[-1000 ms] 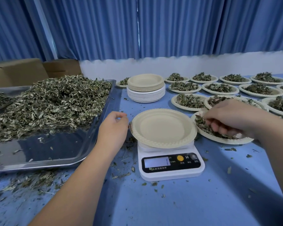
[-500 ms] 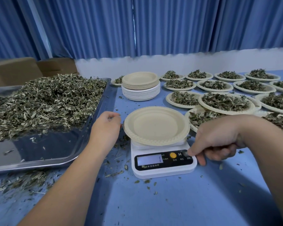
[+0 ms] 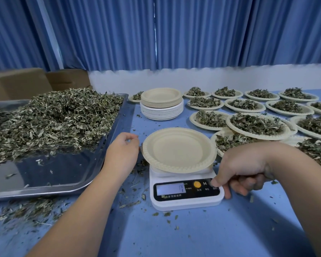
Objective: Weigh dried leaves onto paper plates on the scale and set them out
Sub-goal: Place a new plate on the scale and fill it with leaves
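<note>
1. Head view, step in hand. An empty plate (image 3: 178, 149) sits on the scale (image 3: 185, 201), between the two hands. No leaves are on it yet. My judgement: the scale is being zeroed under the bare plate, before filling.
2. Right hand (image 3: 243, 171): forefinger tip (image 3: 214, 183) is down on the end button of the scale's panel. The other fingers are curled into the palm and grasp nothing. The thumb hangs beside the scale's near corner. The forearm comes in from the right, wrist raised.
3. Left hand (image 3: 121, 154): loosely curled, just beside the plate's rim. Cannot tell whether the fingertips touch or nip the rim.
4. The display (image 3: 170, 189) is lit; its digits are too blurred to read.
5. Dried leaves (image 3: 54, 117) are heaped on a metal tray (image 3: 63, 180), just outside the left hand.
6. Filled plates (image 3: 256, 125) lie beyond the right hand. A stack of spare plates (image 3: 161, 106) stands beyond the left.
7. Next move, by judgement: lift the finger and confirm zero. The left hand then takes leaves from the heap and drops them gently onto the plate's centre.
</note>
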Tool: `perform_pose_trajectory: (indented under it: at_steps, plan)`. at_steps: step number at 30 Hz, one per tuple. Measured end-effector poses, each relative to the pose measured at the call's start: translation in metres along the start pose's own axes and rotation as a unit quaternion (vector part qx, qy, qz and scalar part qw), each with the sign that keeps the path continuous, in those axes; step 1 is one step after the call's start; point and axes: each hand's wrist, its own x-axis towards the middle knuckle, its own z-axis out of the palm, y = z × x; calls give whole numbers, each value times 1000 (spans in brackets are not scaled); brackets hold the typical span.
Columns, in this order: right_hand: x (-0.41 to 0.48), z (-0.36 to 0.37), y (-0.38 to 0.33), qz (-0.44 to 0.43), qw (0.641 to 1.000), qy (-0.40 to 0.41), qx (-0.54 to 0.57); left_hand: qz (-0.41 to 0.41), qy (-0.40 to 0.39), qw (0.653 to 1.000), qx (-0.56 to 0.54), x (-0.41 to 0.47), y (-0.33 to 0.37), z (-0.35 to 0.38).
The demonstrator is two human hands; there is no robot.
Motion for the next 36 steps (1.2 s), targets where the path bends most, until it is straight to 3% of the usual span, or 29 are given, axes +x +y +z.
perform_pose_trajectory:
  at_steps: [9,14,16,19,23,25,27,30,33,36]
  plan:
    - [-13,-14,18,-134,986,-29,92,2,8,1000,1,-2,5,-2]
    - [-15,-16,12,-278,934,2,224,10,23,1000,-3,-4,9,-2]
    - [-11,-13,1,-327,910,46,249,15,30,999,-10,-5,12,-5]
    - [-1,-12,-23,-373,869,184,269,16,40,998,-49,-8,19,-9]
    - [18,-13,-52,-366,802,404,243,50,65,994,-67,-16,32,-20]
    - [28,-13,-56,-363,773,477,207,69,88,991,-76,-20,34,-31]
    - [35,-11,-53,-365,755,515,179,65,102,989,-87,-23,30,-43]
    - [40,-9,-47,-351,756,533,147,14,109,992,-56,-14,21,-60]
    - [42,-10,-39,-348,745,552,138,-5,84,995,47,16,16,-80]
    - [43,-6,-36,-351,738,564,115,10,74,975,211,56,10,-104]
